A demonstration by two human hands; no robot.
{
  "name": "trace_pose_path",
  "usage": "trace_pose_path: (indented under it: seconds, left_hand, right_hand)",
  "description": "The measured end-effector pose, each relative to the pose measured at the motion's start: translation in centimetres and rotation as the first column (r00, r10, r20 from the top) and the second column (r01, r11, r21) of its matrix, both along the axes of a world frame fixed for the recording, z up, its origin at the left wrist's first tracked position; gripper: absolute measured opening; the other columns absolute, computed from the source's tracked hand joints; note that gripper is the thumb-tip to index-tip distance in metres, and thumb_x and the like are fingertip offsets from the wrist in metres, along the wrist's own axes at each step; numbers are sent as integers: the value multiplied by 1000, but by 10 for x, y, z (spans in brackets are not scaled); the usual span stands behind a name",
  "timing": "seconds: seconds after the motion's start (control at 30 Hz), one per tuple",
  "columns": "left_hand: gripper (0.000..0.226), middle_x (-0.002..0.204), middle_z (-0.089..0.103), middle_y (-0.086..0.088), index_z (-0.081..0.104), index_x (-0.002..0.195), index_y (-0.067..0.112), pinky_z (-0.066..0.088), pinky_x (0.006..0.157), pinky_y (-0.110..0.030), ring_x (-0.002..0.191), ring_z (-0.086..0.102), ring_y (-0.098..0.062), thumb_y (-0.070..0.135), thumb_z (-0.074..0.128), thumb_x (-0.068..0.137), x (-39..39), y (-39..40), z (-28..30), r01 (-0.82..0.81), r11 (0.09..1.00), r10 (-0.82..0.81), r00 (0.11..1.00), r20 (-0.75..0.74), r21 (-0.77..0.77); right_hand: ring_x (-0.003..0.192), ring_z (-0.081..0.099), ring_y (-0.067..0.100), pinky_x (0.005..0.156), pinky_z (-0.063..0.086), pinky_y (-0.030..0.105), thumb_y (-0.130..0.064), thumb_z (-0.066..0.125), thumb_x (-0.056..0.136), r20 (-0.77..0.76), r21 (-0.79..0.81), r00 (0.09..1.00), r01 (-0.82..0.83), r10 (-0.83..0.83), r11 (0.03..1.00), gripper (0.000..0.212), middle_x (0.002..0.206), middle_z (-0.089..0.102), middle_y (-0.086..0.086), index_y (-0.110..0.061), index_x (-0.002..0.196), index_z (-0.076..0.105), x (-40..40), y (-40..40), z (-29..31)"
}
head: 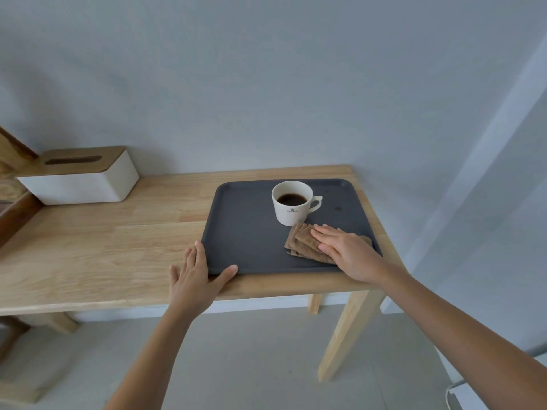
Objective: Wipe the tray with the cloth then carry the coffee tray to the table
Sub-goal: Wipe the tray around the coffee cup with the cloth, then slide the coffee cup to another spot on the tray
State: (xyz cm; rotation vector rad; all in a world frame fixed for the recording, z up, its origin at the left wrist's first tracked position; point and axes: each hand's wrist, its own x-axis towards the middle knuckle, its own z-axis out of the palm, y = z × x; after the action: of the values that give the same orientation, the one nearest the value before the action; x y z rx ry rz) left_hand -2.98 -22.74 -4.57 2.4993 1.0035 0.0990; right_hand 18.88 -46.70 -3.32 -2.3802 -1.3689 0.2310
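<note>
The dark tray is lying at the right end of the tabletop, and the folded brown cloth is being pressed onto its near right area under the right hand, whose grip is flat and released, grasping nothing. Just beyond that hand, the coffee cup is standing full. The tray's near left corner is being steadied by the left hand, fingers spread, not clenched. Strokes are best kept low and away from the cup.
</note>
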Motion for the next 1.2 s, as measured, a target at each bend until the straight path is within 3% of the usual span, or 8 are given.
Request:
trace_pose_path:
  seconds: [0.23, 0.4, 0.47, 0.53, 0.67, 0.83, 0.97, 1.2]
  left_hand:
    - [102, 163, 2, -3, -9, 151, 14, -1, 120, -51, 150, -7, -17, 73, 36, 81, 1, -1, 7, 5, 1000, -7, 999, -44, -27]
    - [107, 161, 9, -5, -1, 151, 13, 6, 118, -55, 149, 7, -23, 73, 48, 77, 6, 1, 18, -21, 993, 9, 995, -98, -118]
    - [106, 151, 25, -7, 20, 144, 17, 20, 113, -59, 140, 24, -27, 71, 59, 62, 13, 4, 27, -57, 980, 46, 997, -62, -189]
    - [95, 149, 27, -8, 28, 142, 18, 19, 113, -61, 139, 26, -29, 53, 67, 62, 26, -1, 38, -55, 989, 57, 998, 6, -137]
    - [79, 157, 24, -7, 24, 149, 12, 22, 116, -37, 144, 25, -23, 22, 66, 82, 70, -26, 59, 46, 989, -8, 965, 263, -139]
    - [85, 146, 44, -5, 32, 145, 16, 41, 104, -35, 130, 45, -21, 26, 77, 73, 123, -38, 59, 165, 951, -66, 934, 351, -260]
    - [76, 130, 57, 2, 45, 132, 19, 39, 87, -23, 116, 53, -13, 27, 84, 67, 143, -33, 47, 223, 914, -52, 893, 447, -339]
    - [69, 120, 62, 4, 52, 124, 19, 41, 88, -25, 109, 52, -10, 33, 85, 65, 147, 0, 40, 256, 926, -79, 848, 524, -276]
  right_hand:
    - [147, 16, 12, 117, 16, 31, -26, 33, 103, 56, -56, 998, 9, -6, 998, 44, 156, 29, -8, -21, 146, 35, 8, -17, 8]
    - [147, 17, 24, 117, 19, 47, -25, 46, 99, -45, -58, 999, 28, -30, 998, 39, 152, 39, 0, -21, 137, 50, 13, -10, 20]
    - [140, 36, 25, 111, 30, 38, -22, 50, 97, -76, 78, 994, 85, -79, 993, 32, 140, 54, 6, -19, 127, 60, 17, -4, 27]
    - [122, 56, 21, 97, 40, 25, -16, 51, 96, -97, 228, 979, 195, -177, 954, 29, 127, 64, 6, -16, 123, 62, 20, 4, 34]
    - [112, 61, 22, 94, 44, 26, -6, 52, 94, -241, 288, 927, 350, -287, 891, 33, 123, 65, 11, -10, 126, 57, 27, 28, 44]
    - [114, 61, 24, 99, 45, 34, -8, 60, 90, -282, 273, 907, 389, -313, 880, 45, 124, 64, 14, -11, 134, 52, 37, 51, 46]
    - [104, 66, 20, 94, 49, 34, -11, 69, 84, -257, 293, 923, 355, -285, 888, 40, 114, 71, 8, -16, 123, 63, 43, 55, 44]
    - [93, 69, 14, 91, 54, 37, -7, 73, 80, -299, 319, 912, 373, -281, 871, 38, 106, 74, 5, -18, 116, 68, 47, 78, 43]
